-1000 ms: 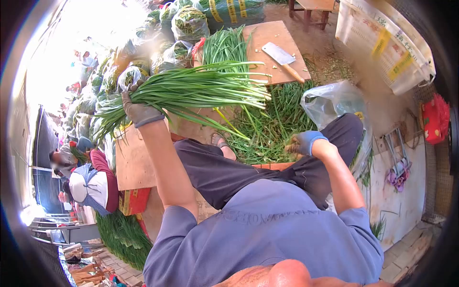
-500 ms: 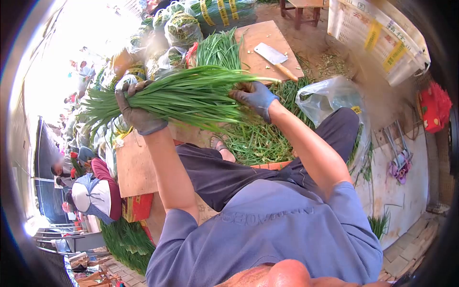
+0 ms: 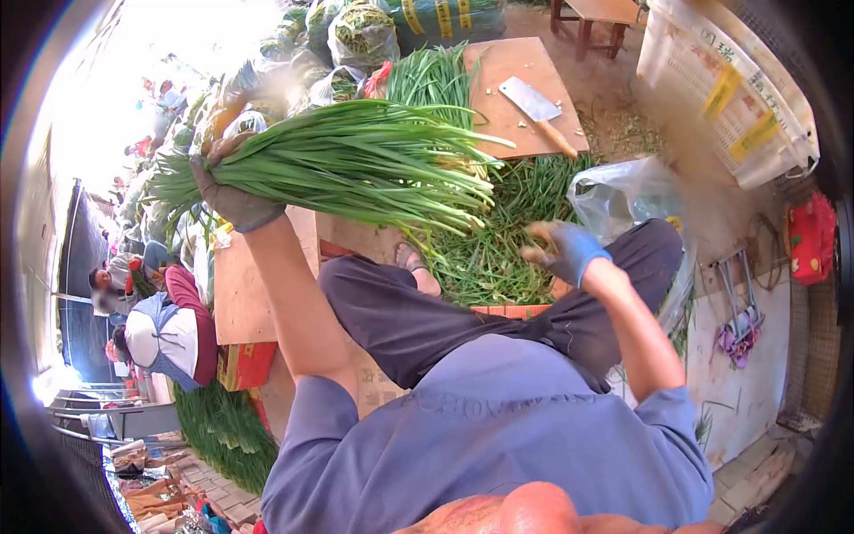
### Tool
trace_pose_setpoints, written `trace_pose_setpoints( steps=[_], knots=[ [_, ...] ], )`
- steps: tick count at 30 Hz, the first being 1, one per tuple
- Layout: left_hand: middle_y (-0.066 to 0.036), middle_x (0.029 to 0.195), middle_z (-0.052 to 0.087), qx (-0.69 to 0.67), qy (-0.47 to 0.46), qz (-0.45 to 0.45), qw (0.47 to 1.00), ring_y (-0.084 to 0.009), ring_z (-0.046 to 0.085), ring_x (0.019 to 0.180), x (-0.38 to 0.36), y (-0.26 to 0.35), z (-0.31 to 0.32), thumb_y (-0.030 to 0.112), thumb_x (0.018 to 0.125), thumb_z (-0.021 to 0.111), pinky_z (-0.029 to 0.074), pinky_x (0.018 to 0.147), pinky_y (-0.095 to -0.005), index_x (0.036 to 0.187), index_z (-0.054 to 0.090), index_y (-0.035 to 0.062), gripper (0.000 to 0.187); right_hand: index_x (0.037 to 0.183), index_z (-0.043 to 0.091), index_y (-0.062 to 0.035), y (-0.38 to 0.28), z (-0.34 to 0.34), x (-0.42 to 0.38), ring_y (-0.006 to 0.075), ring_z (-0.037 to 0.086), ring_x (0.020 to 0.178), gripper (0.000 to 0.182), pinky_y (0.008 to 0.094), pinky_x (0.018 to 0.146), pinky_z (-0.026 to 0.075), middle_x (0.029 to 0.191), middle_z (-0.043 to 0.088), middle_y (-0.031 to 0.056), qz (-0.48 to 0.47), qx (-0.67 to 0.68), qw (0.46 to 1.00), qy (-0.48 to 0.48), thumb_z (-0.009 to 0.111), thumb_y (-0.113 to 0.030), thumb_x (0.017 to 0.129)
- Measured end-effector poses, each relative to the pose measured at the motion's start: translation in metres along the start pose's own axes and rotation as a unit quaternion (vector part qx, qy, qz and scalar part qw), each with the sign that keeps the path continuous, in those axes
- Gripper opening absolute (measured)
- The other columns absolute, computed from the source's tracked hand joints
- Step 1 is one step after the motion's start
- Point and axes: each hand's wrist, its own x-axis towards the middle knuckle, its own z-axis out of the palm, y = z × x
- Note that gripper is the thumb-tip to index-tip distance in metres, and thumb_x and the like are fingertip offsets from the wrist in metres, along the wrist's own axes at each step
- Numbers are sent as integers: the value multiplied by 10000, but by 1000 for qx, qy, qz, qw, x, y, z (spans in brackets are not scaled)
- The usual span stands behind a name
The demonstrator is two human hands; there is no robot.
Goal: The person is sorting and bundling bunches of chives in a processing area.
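Observation:
My left hand (image 3: 233,189), in a dark glove, is closed round the leafy end of a large bunch of long green stalks (image 3: 347,165). The pale cut ends of the bunch point right and fan out. My right hand (image 3: 562,249), in a blue and brown glove, is apart from the bunch, over the right side of the loose greens (image 3: 498,254); its fingers are blurred. Beyond the bunch, a cleaver (image 3: 532,102) with a wooden handle lies on a wooden board (image 3: 507,67), beside more green stalks (image 3: 431,84).
Filled plastic bags (image 3: 363,40) stand at the back. A clear bag (image 3: 618,191) lies near my right knee. A white crate (image 3: 729,89) and a small stool (image 3: 605,12) are at the upper right. People (image 3: 173,334) are at the far left.
My right hand has left the stalk ends and moved right and down towards me. The bunch stays in my left hand, its pale ends now more exposed. The view has shifted slightly.

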Motion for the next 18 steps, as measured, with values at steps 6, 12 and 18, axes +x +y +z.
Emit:
trace_pose_setpoints(
  steps=[6,12,18],
  knots=[
    [63,796,597,-73,-39,-22,996,-129,571,831,-3,-17,32,234,947,566,446,884,-356,875,573,138,121,1289,559,-14,-66,5,51,142,595,1052,537,289,960,443,1136,652,74,74,569,810,125,675,-387,921],
    [74,732,551,-123,-49,-55,990,-114,547,791,-7,-26,50,201,944,574,433,873,-347,811,553,147,145,1155,581,-76,-73,1,87,195,618,989,358,398,837,541,1079,641,63,53,785,616,45,663,-340,927],
    [57,772,590,-72,1,8,997,-148,576,831,-4,-9,25,272,951,569,435,916,-401,967,610,81,196,904,522,-89,8,25,81,239,669,830,173,458,841,547,845,642,62,48,836,489,245,597,-231,970]
  ],
)
